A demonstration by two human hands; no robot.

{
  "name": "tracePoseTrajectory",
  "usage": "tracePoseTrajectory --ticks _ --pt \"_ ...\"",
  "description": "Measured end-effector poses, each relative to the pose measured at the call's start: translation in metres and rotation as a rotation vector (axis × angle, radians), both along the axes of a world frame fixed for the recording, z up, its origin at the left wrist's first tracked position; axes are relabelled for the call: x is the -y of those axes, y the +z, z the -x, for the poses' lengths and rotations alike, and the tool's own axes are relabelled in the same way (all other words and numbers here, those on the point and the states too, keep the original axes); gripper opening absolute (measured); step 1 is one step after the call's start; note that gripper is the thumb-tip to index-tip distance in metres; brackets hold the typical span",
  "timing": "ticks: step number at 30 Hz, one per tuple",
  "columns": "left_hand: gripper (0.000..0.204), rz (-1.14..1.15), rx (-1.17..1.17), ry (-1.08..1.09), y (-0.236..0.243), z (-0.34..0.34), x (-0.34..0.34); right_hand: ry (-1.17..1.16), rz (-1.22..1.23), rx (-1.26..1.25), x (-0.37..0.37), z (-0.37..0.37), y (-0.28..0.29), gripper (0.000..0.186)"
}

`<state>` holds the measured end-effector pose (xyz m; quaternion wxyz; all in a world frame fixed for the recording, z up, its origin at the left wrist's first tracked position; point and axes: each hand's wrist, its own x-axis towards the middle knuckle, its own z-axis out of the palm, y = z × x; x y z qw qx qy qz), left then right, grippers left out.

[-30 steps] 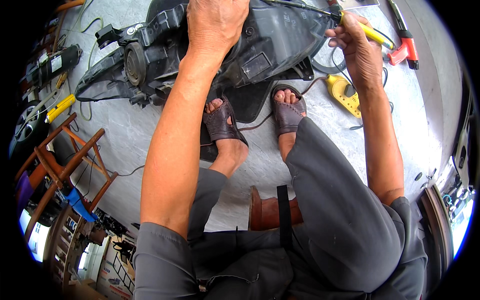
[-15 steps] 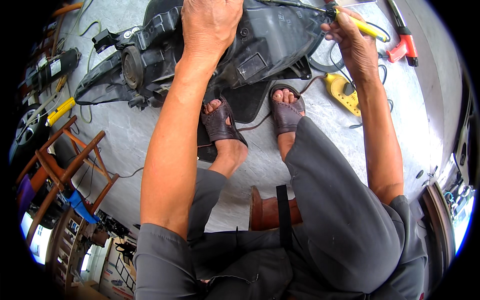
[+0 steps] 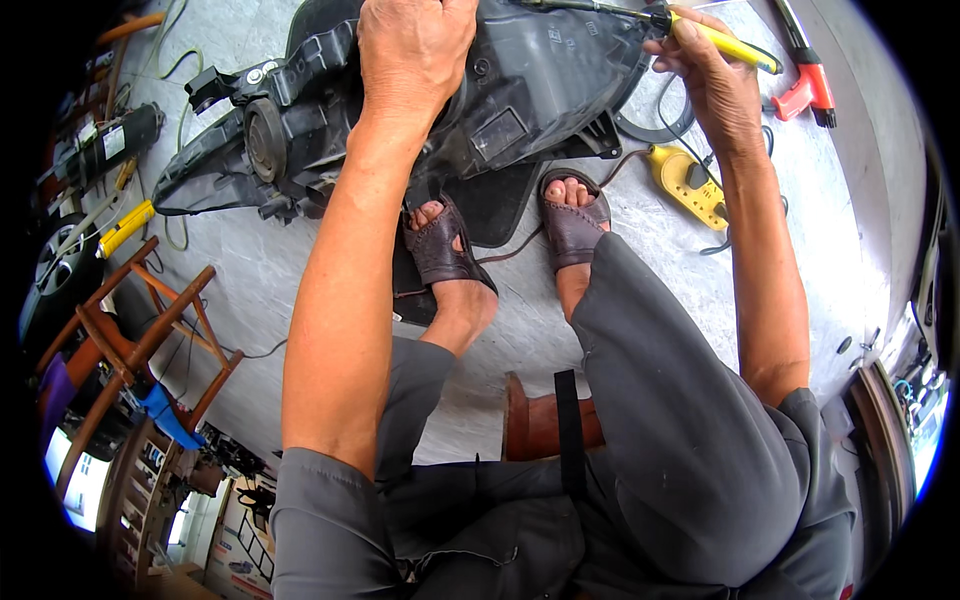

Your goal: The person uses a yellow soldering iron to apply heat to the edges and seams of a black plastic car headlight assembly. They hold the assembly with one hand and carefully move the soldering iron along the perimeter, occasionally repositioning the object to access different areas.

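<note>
My right hand pinches a yellow-handled tool; what my left hand's fingers hold, I can't tell. Beneath it sits the scuffed black housing, faintly marked. Far left, a cylinder bears an illegible white label.

Tight left, gap right
Black housing crowds the left hand on both sides; some floor separates the right hand from the red-handled tool.
</note>
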<state>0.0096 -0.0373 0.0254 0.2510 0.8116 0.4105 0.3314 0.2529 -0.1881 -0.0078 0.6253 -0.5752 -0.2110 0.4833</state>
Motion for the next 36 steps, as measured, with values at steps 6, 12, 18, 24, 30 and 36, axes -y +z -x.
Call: tracePoseTrajectory --ticks 6,12,18,24,30,36 --pt "0.028 0.008 -0.025 -0.001 0.000 -0.001 -0.002 0.007 0.015 0.082 -0.001 -0.003 0.006 0.037" --pt "0.026 -0.001 -0.020 -0.013 0.002 0.000 -0.002 0.016 0.030 0.218 0.003 -0.004 0.027 0.037" --pt "0.024 -0.036 -0.045 -0.030 -0.001 0.002 -0.004 -0.080 -0.021 0.295 0.006 -0.006 0.047 0.033" --pt "0.021 -0.114 -0.082 -0.081 -0.004 0.005 -0.005 -0.050 -0.045 0.253 0.000 0.009 0.046 0.033" --pt "0.018 -0.360 -0.215 -0.168 -0.007 0.008 -0.009 -0.023 0.004 0.327 -0.002 0.011 0.046 0.030" --pt "0.011 -0.297 -0.172 -0.144 -0.010 0.007 -0.009 0.032 -0.019 0.433 -0.002 0.005 0.063 0.025"
